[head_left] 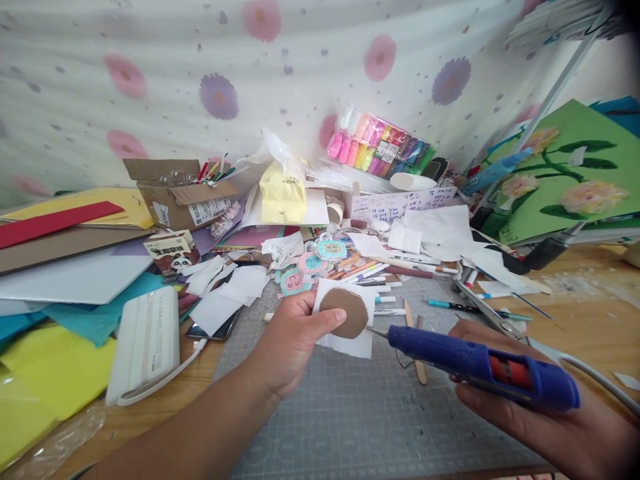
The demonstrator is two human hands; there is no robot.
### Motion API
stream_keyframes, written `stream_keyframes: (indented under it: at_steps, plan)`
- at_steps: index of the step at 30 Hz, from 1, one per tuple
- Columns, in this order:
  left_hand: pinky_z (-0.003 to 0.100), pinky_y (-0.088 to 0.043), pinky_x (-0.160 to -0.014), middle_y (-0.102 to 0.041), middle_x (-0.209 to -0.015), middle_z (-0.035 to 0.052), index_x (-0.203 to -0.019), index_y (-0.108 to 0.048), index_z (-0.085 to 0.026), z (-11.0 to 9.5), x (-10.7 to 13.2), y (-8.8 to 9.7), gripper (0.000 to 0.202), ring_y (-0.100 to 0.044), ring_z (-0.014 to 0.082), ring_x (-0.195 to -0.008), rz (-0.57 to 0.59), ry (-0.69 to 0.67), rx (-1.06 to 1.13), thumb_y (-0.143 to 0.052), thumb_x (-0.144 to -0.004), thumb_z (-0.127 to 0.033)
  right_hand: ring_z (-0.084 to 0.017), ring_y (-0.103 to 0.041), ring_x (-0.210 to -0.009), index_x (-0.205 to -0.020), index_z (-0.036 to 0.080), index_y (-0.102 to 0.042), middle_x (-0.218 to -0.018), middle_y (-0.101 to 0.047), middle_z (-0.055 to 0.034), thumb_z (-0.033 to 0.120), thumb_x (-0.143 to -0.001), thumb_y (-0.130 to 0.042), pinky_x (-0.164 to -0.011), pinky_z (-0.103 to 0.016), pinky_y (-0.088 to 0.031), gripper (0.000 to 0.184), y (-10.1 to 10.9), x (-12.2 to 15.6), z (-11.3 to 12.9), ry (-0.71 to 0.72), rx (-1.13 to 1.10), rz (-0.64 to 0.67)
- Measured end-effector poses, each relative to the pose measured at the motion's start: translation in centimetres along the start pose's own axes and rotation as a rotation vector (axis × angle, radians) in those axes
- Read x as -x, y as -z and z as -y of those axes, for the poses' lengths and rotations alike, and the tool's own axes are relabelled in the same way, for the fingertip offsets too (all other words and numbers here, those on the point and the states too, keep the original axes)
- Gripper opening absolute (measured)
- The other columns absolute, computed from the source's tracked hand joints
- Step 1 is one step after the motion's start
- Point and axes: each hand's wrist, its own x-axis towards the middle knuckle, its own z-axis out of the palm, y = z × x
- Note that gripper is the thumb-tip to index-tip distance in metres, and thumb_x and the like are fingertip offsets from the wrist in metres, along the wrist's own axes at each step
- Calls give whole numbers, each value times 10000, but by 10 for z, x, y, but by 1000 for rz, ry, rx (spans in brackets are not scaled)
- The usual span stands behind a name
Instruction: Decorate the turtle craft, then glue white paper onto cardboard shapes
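Observation:
My left hand (300, 333) pinches a brown cardboard disc (353, 310) together with a white paper square (345, 347) behind it, thumb on the disc's face. My right hand (530, 407) is wrapped round a blue hot glue gun (450, 357). The gun's metal nozzle points left and meets or nearly meets the disc's right edge; I cannot tell whether it touches. Both hands are above a grey cutting mat (320, 427). A wooden craft stick (416, 343) lies on the mat below the gun.
Markers (390, 300), small decorated cutouts (310, 263) and paper scraps (435, 230) crowd the mat's far side. Scissors (487, 310) lie by my right hand. At left are a white power bank (145, 343) with a cable and coloured sheets (60, 373). A cardboard box (180, 193) stands behind.

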Motion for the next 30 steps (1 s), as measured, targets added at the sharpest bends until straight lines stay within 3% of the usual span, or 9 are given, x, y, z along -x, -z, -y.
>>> stream_keyframes:
  at_steps: [3,6,12,15,20,26,30]
  plan:
    - [262,-436,-718,-706,-789,36,-840,-676,-146,1,0,0,133,-598,135,-718,-5,1,3,-657,-745,-236,-196,-607,-789,-827,265,-614,-831,-613,-24,348,-835,-524,-661,-283,-547,123,2,1,1,17,63,121]
    - [261,-435,-719,-707,-787,40,-807,-676,-140,1,-1,-1,117,-606,143,-735,-24,5,19,-660,-740,-235,-200,-591,-896,-858,250,-608,-925,-594,-37,300,-831,-532,-750,-283,-538,95,2,1,3,60,166,163]
    - [245,-433,-714,-721,-886,43,-862,-690,-153,0,-2,-3,141,-611,132,-741,-43,-19,45,-660,-732,-199,-151,-581,-824,-874,253,-569,-936,-553,-29,261,-830,-521,-706,-252,-532,66,-2,1,7,107,230,291]
    - [253,-435,-718,-720,-920,51,-873,-690,-153,0,-1,-3,150,-614,136,-743,-31,-9,49,-654,-736,-203,-136,-578,-793,-885,257,-549,-925,-544,-20,202,-794,-533,-669,-240,-527,108,-4,2,5,118,243,299]
    - [269,-442,-710,-718,-812,54,-821,-684,-133,-1,0,-4,132,-615,158,-743,-30,8,58,-666,-728,-225,-152,-576,-789,-888,256,-554,-917,-544,-17,119,-691,-575,-663,-262,-529,241,-2,3,1,110,241,315]
    - [273,-445,-708,-717,-843,64,-922,-686,-143,0,0,-4,223,-619,184,-811,-44,34,91,-679,-715,-225,-164,-587,-742,-835,241,-570,-885,-560,-24,116,-701,-565,-638,-278,-531,184,1,1,2,82,234,306]
    - [277,-447,-714,-716,-830,64,-904,-682,-144,0,0,-2,199,-622,178,-794,-22,48,97,-674,-726,-233,-168,-590,-736,-807,251,-596,-859,-579,-18,161,-724,-580,-636,-275,-531,123,1,1,0,77,228,206]
